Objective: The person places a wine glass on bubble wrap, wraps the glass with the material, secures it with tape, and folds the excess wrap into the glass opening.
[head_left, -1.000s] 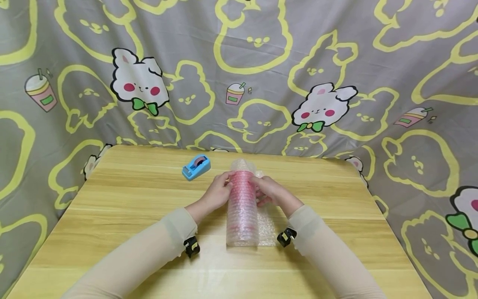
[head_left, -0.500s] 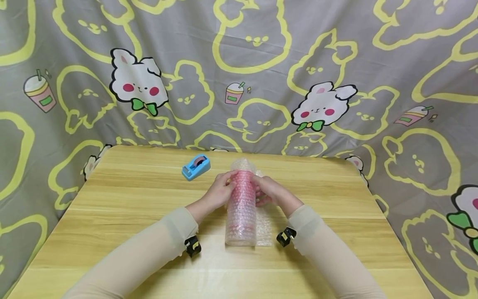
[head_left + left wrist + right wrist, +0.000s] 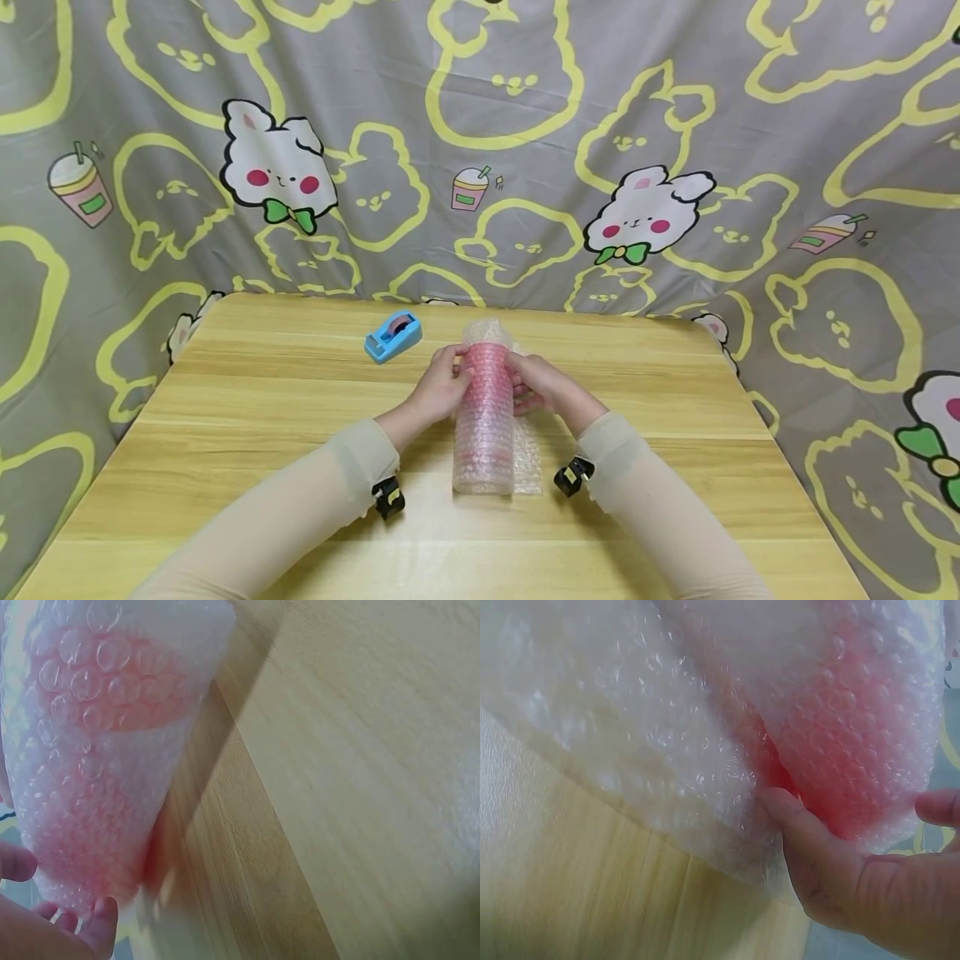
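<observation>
A bubble-wrapped cylinder [image 3: 486, 442], pink towards its far end and whitish nearer, lies lengthwise on the table; the wrap hides what it is. From the left side my left hand [image 3: 437, 387] grips its far part, fingertips against the wrap. On the other side my right hand [image 3: 546, 383] holds it, thumb on top and fingers lower down. A loose flap of bubble wrap [image 3: 528, 458] sticks out flat from under the right side. In the right wrist view, the right thumb [image 3: 810, 832] sits by the fold between this flap and the cylinder.
A blue tape dispenser [image 3: 393, 336] with a roll of tape stands at the back left of the wooden table [image 3: 247, 433]. Behind the table hangs a grey curtain [image 3: 390, 75] with yellow cartoon outlines. Both wrists carry small black cameras.
The loose flap on the right has become narrower as the cylinder turned slightly. Left fingers have shifted a little along the wrap; the right hand stays nearly in place.
</observation>
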### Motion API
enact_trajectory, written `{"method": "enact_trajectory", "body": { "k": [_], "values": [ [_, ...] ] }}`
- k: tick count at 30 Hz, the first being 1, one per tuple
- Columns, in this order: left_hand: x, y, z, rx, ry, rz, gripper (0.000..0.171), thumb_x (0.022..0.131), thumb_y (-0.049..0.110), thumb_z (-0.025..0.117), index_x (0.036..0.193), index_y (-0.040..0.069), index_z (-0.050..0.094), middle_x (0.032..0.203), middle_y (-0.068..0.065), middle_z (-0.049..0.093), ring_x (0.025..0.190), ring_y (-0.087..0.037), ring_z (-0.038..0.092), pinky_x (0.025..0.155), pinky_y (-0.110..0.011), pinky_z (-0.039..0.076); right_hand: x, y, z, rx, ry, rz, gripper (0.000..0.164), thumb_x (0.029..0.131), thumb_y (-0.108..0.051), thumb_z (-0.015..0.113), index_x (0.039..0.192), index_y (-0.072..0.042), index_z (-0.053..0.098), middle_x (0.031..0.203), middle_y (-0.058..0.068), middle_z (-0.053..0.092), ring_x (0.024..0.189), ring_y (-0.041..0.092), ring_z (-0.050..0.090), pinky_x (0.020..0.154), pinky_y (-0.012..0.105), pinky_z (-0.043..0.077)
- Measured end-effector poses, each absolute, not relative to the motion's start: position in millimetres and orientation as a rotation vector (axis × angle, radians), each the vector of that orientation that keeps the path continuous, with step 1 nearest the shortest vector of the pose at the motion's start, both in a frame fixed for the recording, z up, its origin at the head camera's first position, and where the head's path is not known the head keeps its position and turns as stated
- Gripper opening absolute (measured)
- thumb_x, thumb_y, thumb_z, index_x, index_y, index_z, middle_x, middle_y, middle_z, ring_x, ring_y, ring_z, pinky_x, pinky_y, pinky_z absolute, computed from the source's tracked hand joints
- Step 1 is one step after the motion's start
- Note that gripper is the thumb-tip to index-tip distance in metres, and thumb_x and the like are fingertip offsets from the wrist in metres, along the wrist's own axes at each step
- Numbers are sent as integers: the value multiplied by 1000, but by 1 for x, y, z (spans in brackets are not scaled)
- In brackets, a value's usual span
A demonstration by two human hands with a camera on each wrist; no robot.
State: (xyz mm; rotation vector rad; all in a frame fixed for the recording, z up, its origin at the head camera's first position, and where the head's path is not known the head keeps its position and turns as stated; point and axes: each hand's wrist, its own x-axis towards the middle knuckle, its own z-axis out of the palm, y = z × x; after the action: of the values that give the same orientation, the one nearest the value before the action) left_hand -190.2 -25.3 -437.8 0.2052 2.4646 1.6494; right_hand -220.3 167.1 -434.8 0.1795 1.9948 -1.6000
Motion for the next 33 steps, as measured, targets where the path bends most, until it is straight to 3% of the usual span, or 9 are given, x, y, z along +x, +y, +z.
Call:
{"method": "enact_trajectory", "body": {
  "k": [12, 23, 29, 33],
  "values": [
    [-189, -28, -438, 212, 2457, 1639, 43, 104, 14, 52, 145, 3, 43, 144, -24, 38, 123, -38, 52, 100, -48, 50, -246, 178, -483, 243, 1960, -1683, 28, 86, -28, 51, 89, -2, 62, 81, 13, 67, 73, 23, 66, 65, 46, 60],
    [-189, -29, -440, 227, 2473, 1652, 41, 103, 13, 53, 142, 4, 46, 145, -26, 37, 122, -41, 54, 98, -47, 51, -219, 169, -430, 241, 1959, -1647, 24, 92, -22, 50, 97, -1, 59, 79, 8, 66, 71, 18, 64, 66, 39, 60],
    [-188, -29, -440, 224, 2474, 1652, 42, 104, 15, 54, 144, 6, 47, 146, -25, 37, 123, -41, 54, 99, -47, 50, -218, 167, -430, 294, 1967, -1656, 24, 91, -20, 52, 101, 1, 57, 77, 7, 66, 70, 18, 63, 63, 38, 60],
    [-188, -29, -440, 218, 2471, 1657, 43, 104, 16, 53, 145, 7, 47, 148, -23, 37, 122, -39, 54, 98, -47, 51, -217, 168, -429, 276, 1967, -1654, 26, 93, -19, 51, 106, 2, 55, 81, 8, 66, 75, 20, 63, 68, 41, 61]
  ]
}}
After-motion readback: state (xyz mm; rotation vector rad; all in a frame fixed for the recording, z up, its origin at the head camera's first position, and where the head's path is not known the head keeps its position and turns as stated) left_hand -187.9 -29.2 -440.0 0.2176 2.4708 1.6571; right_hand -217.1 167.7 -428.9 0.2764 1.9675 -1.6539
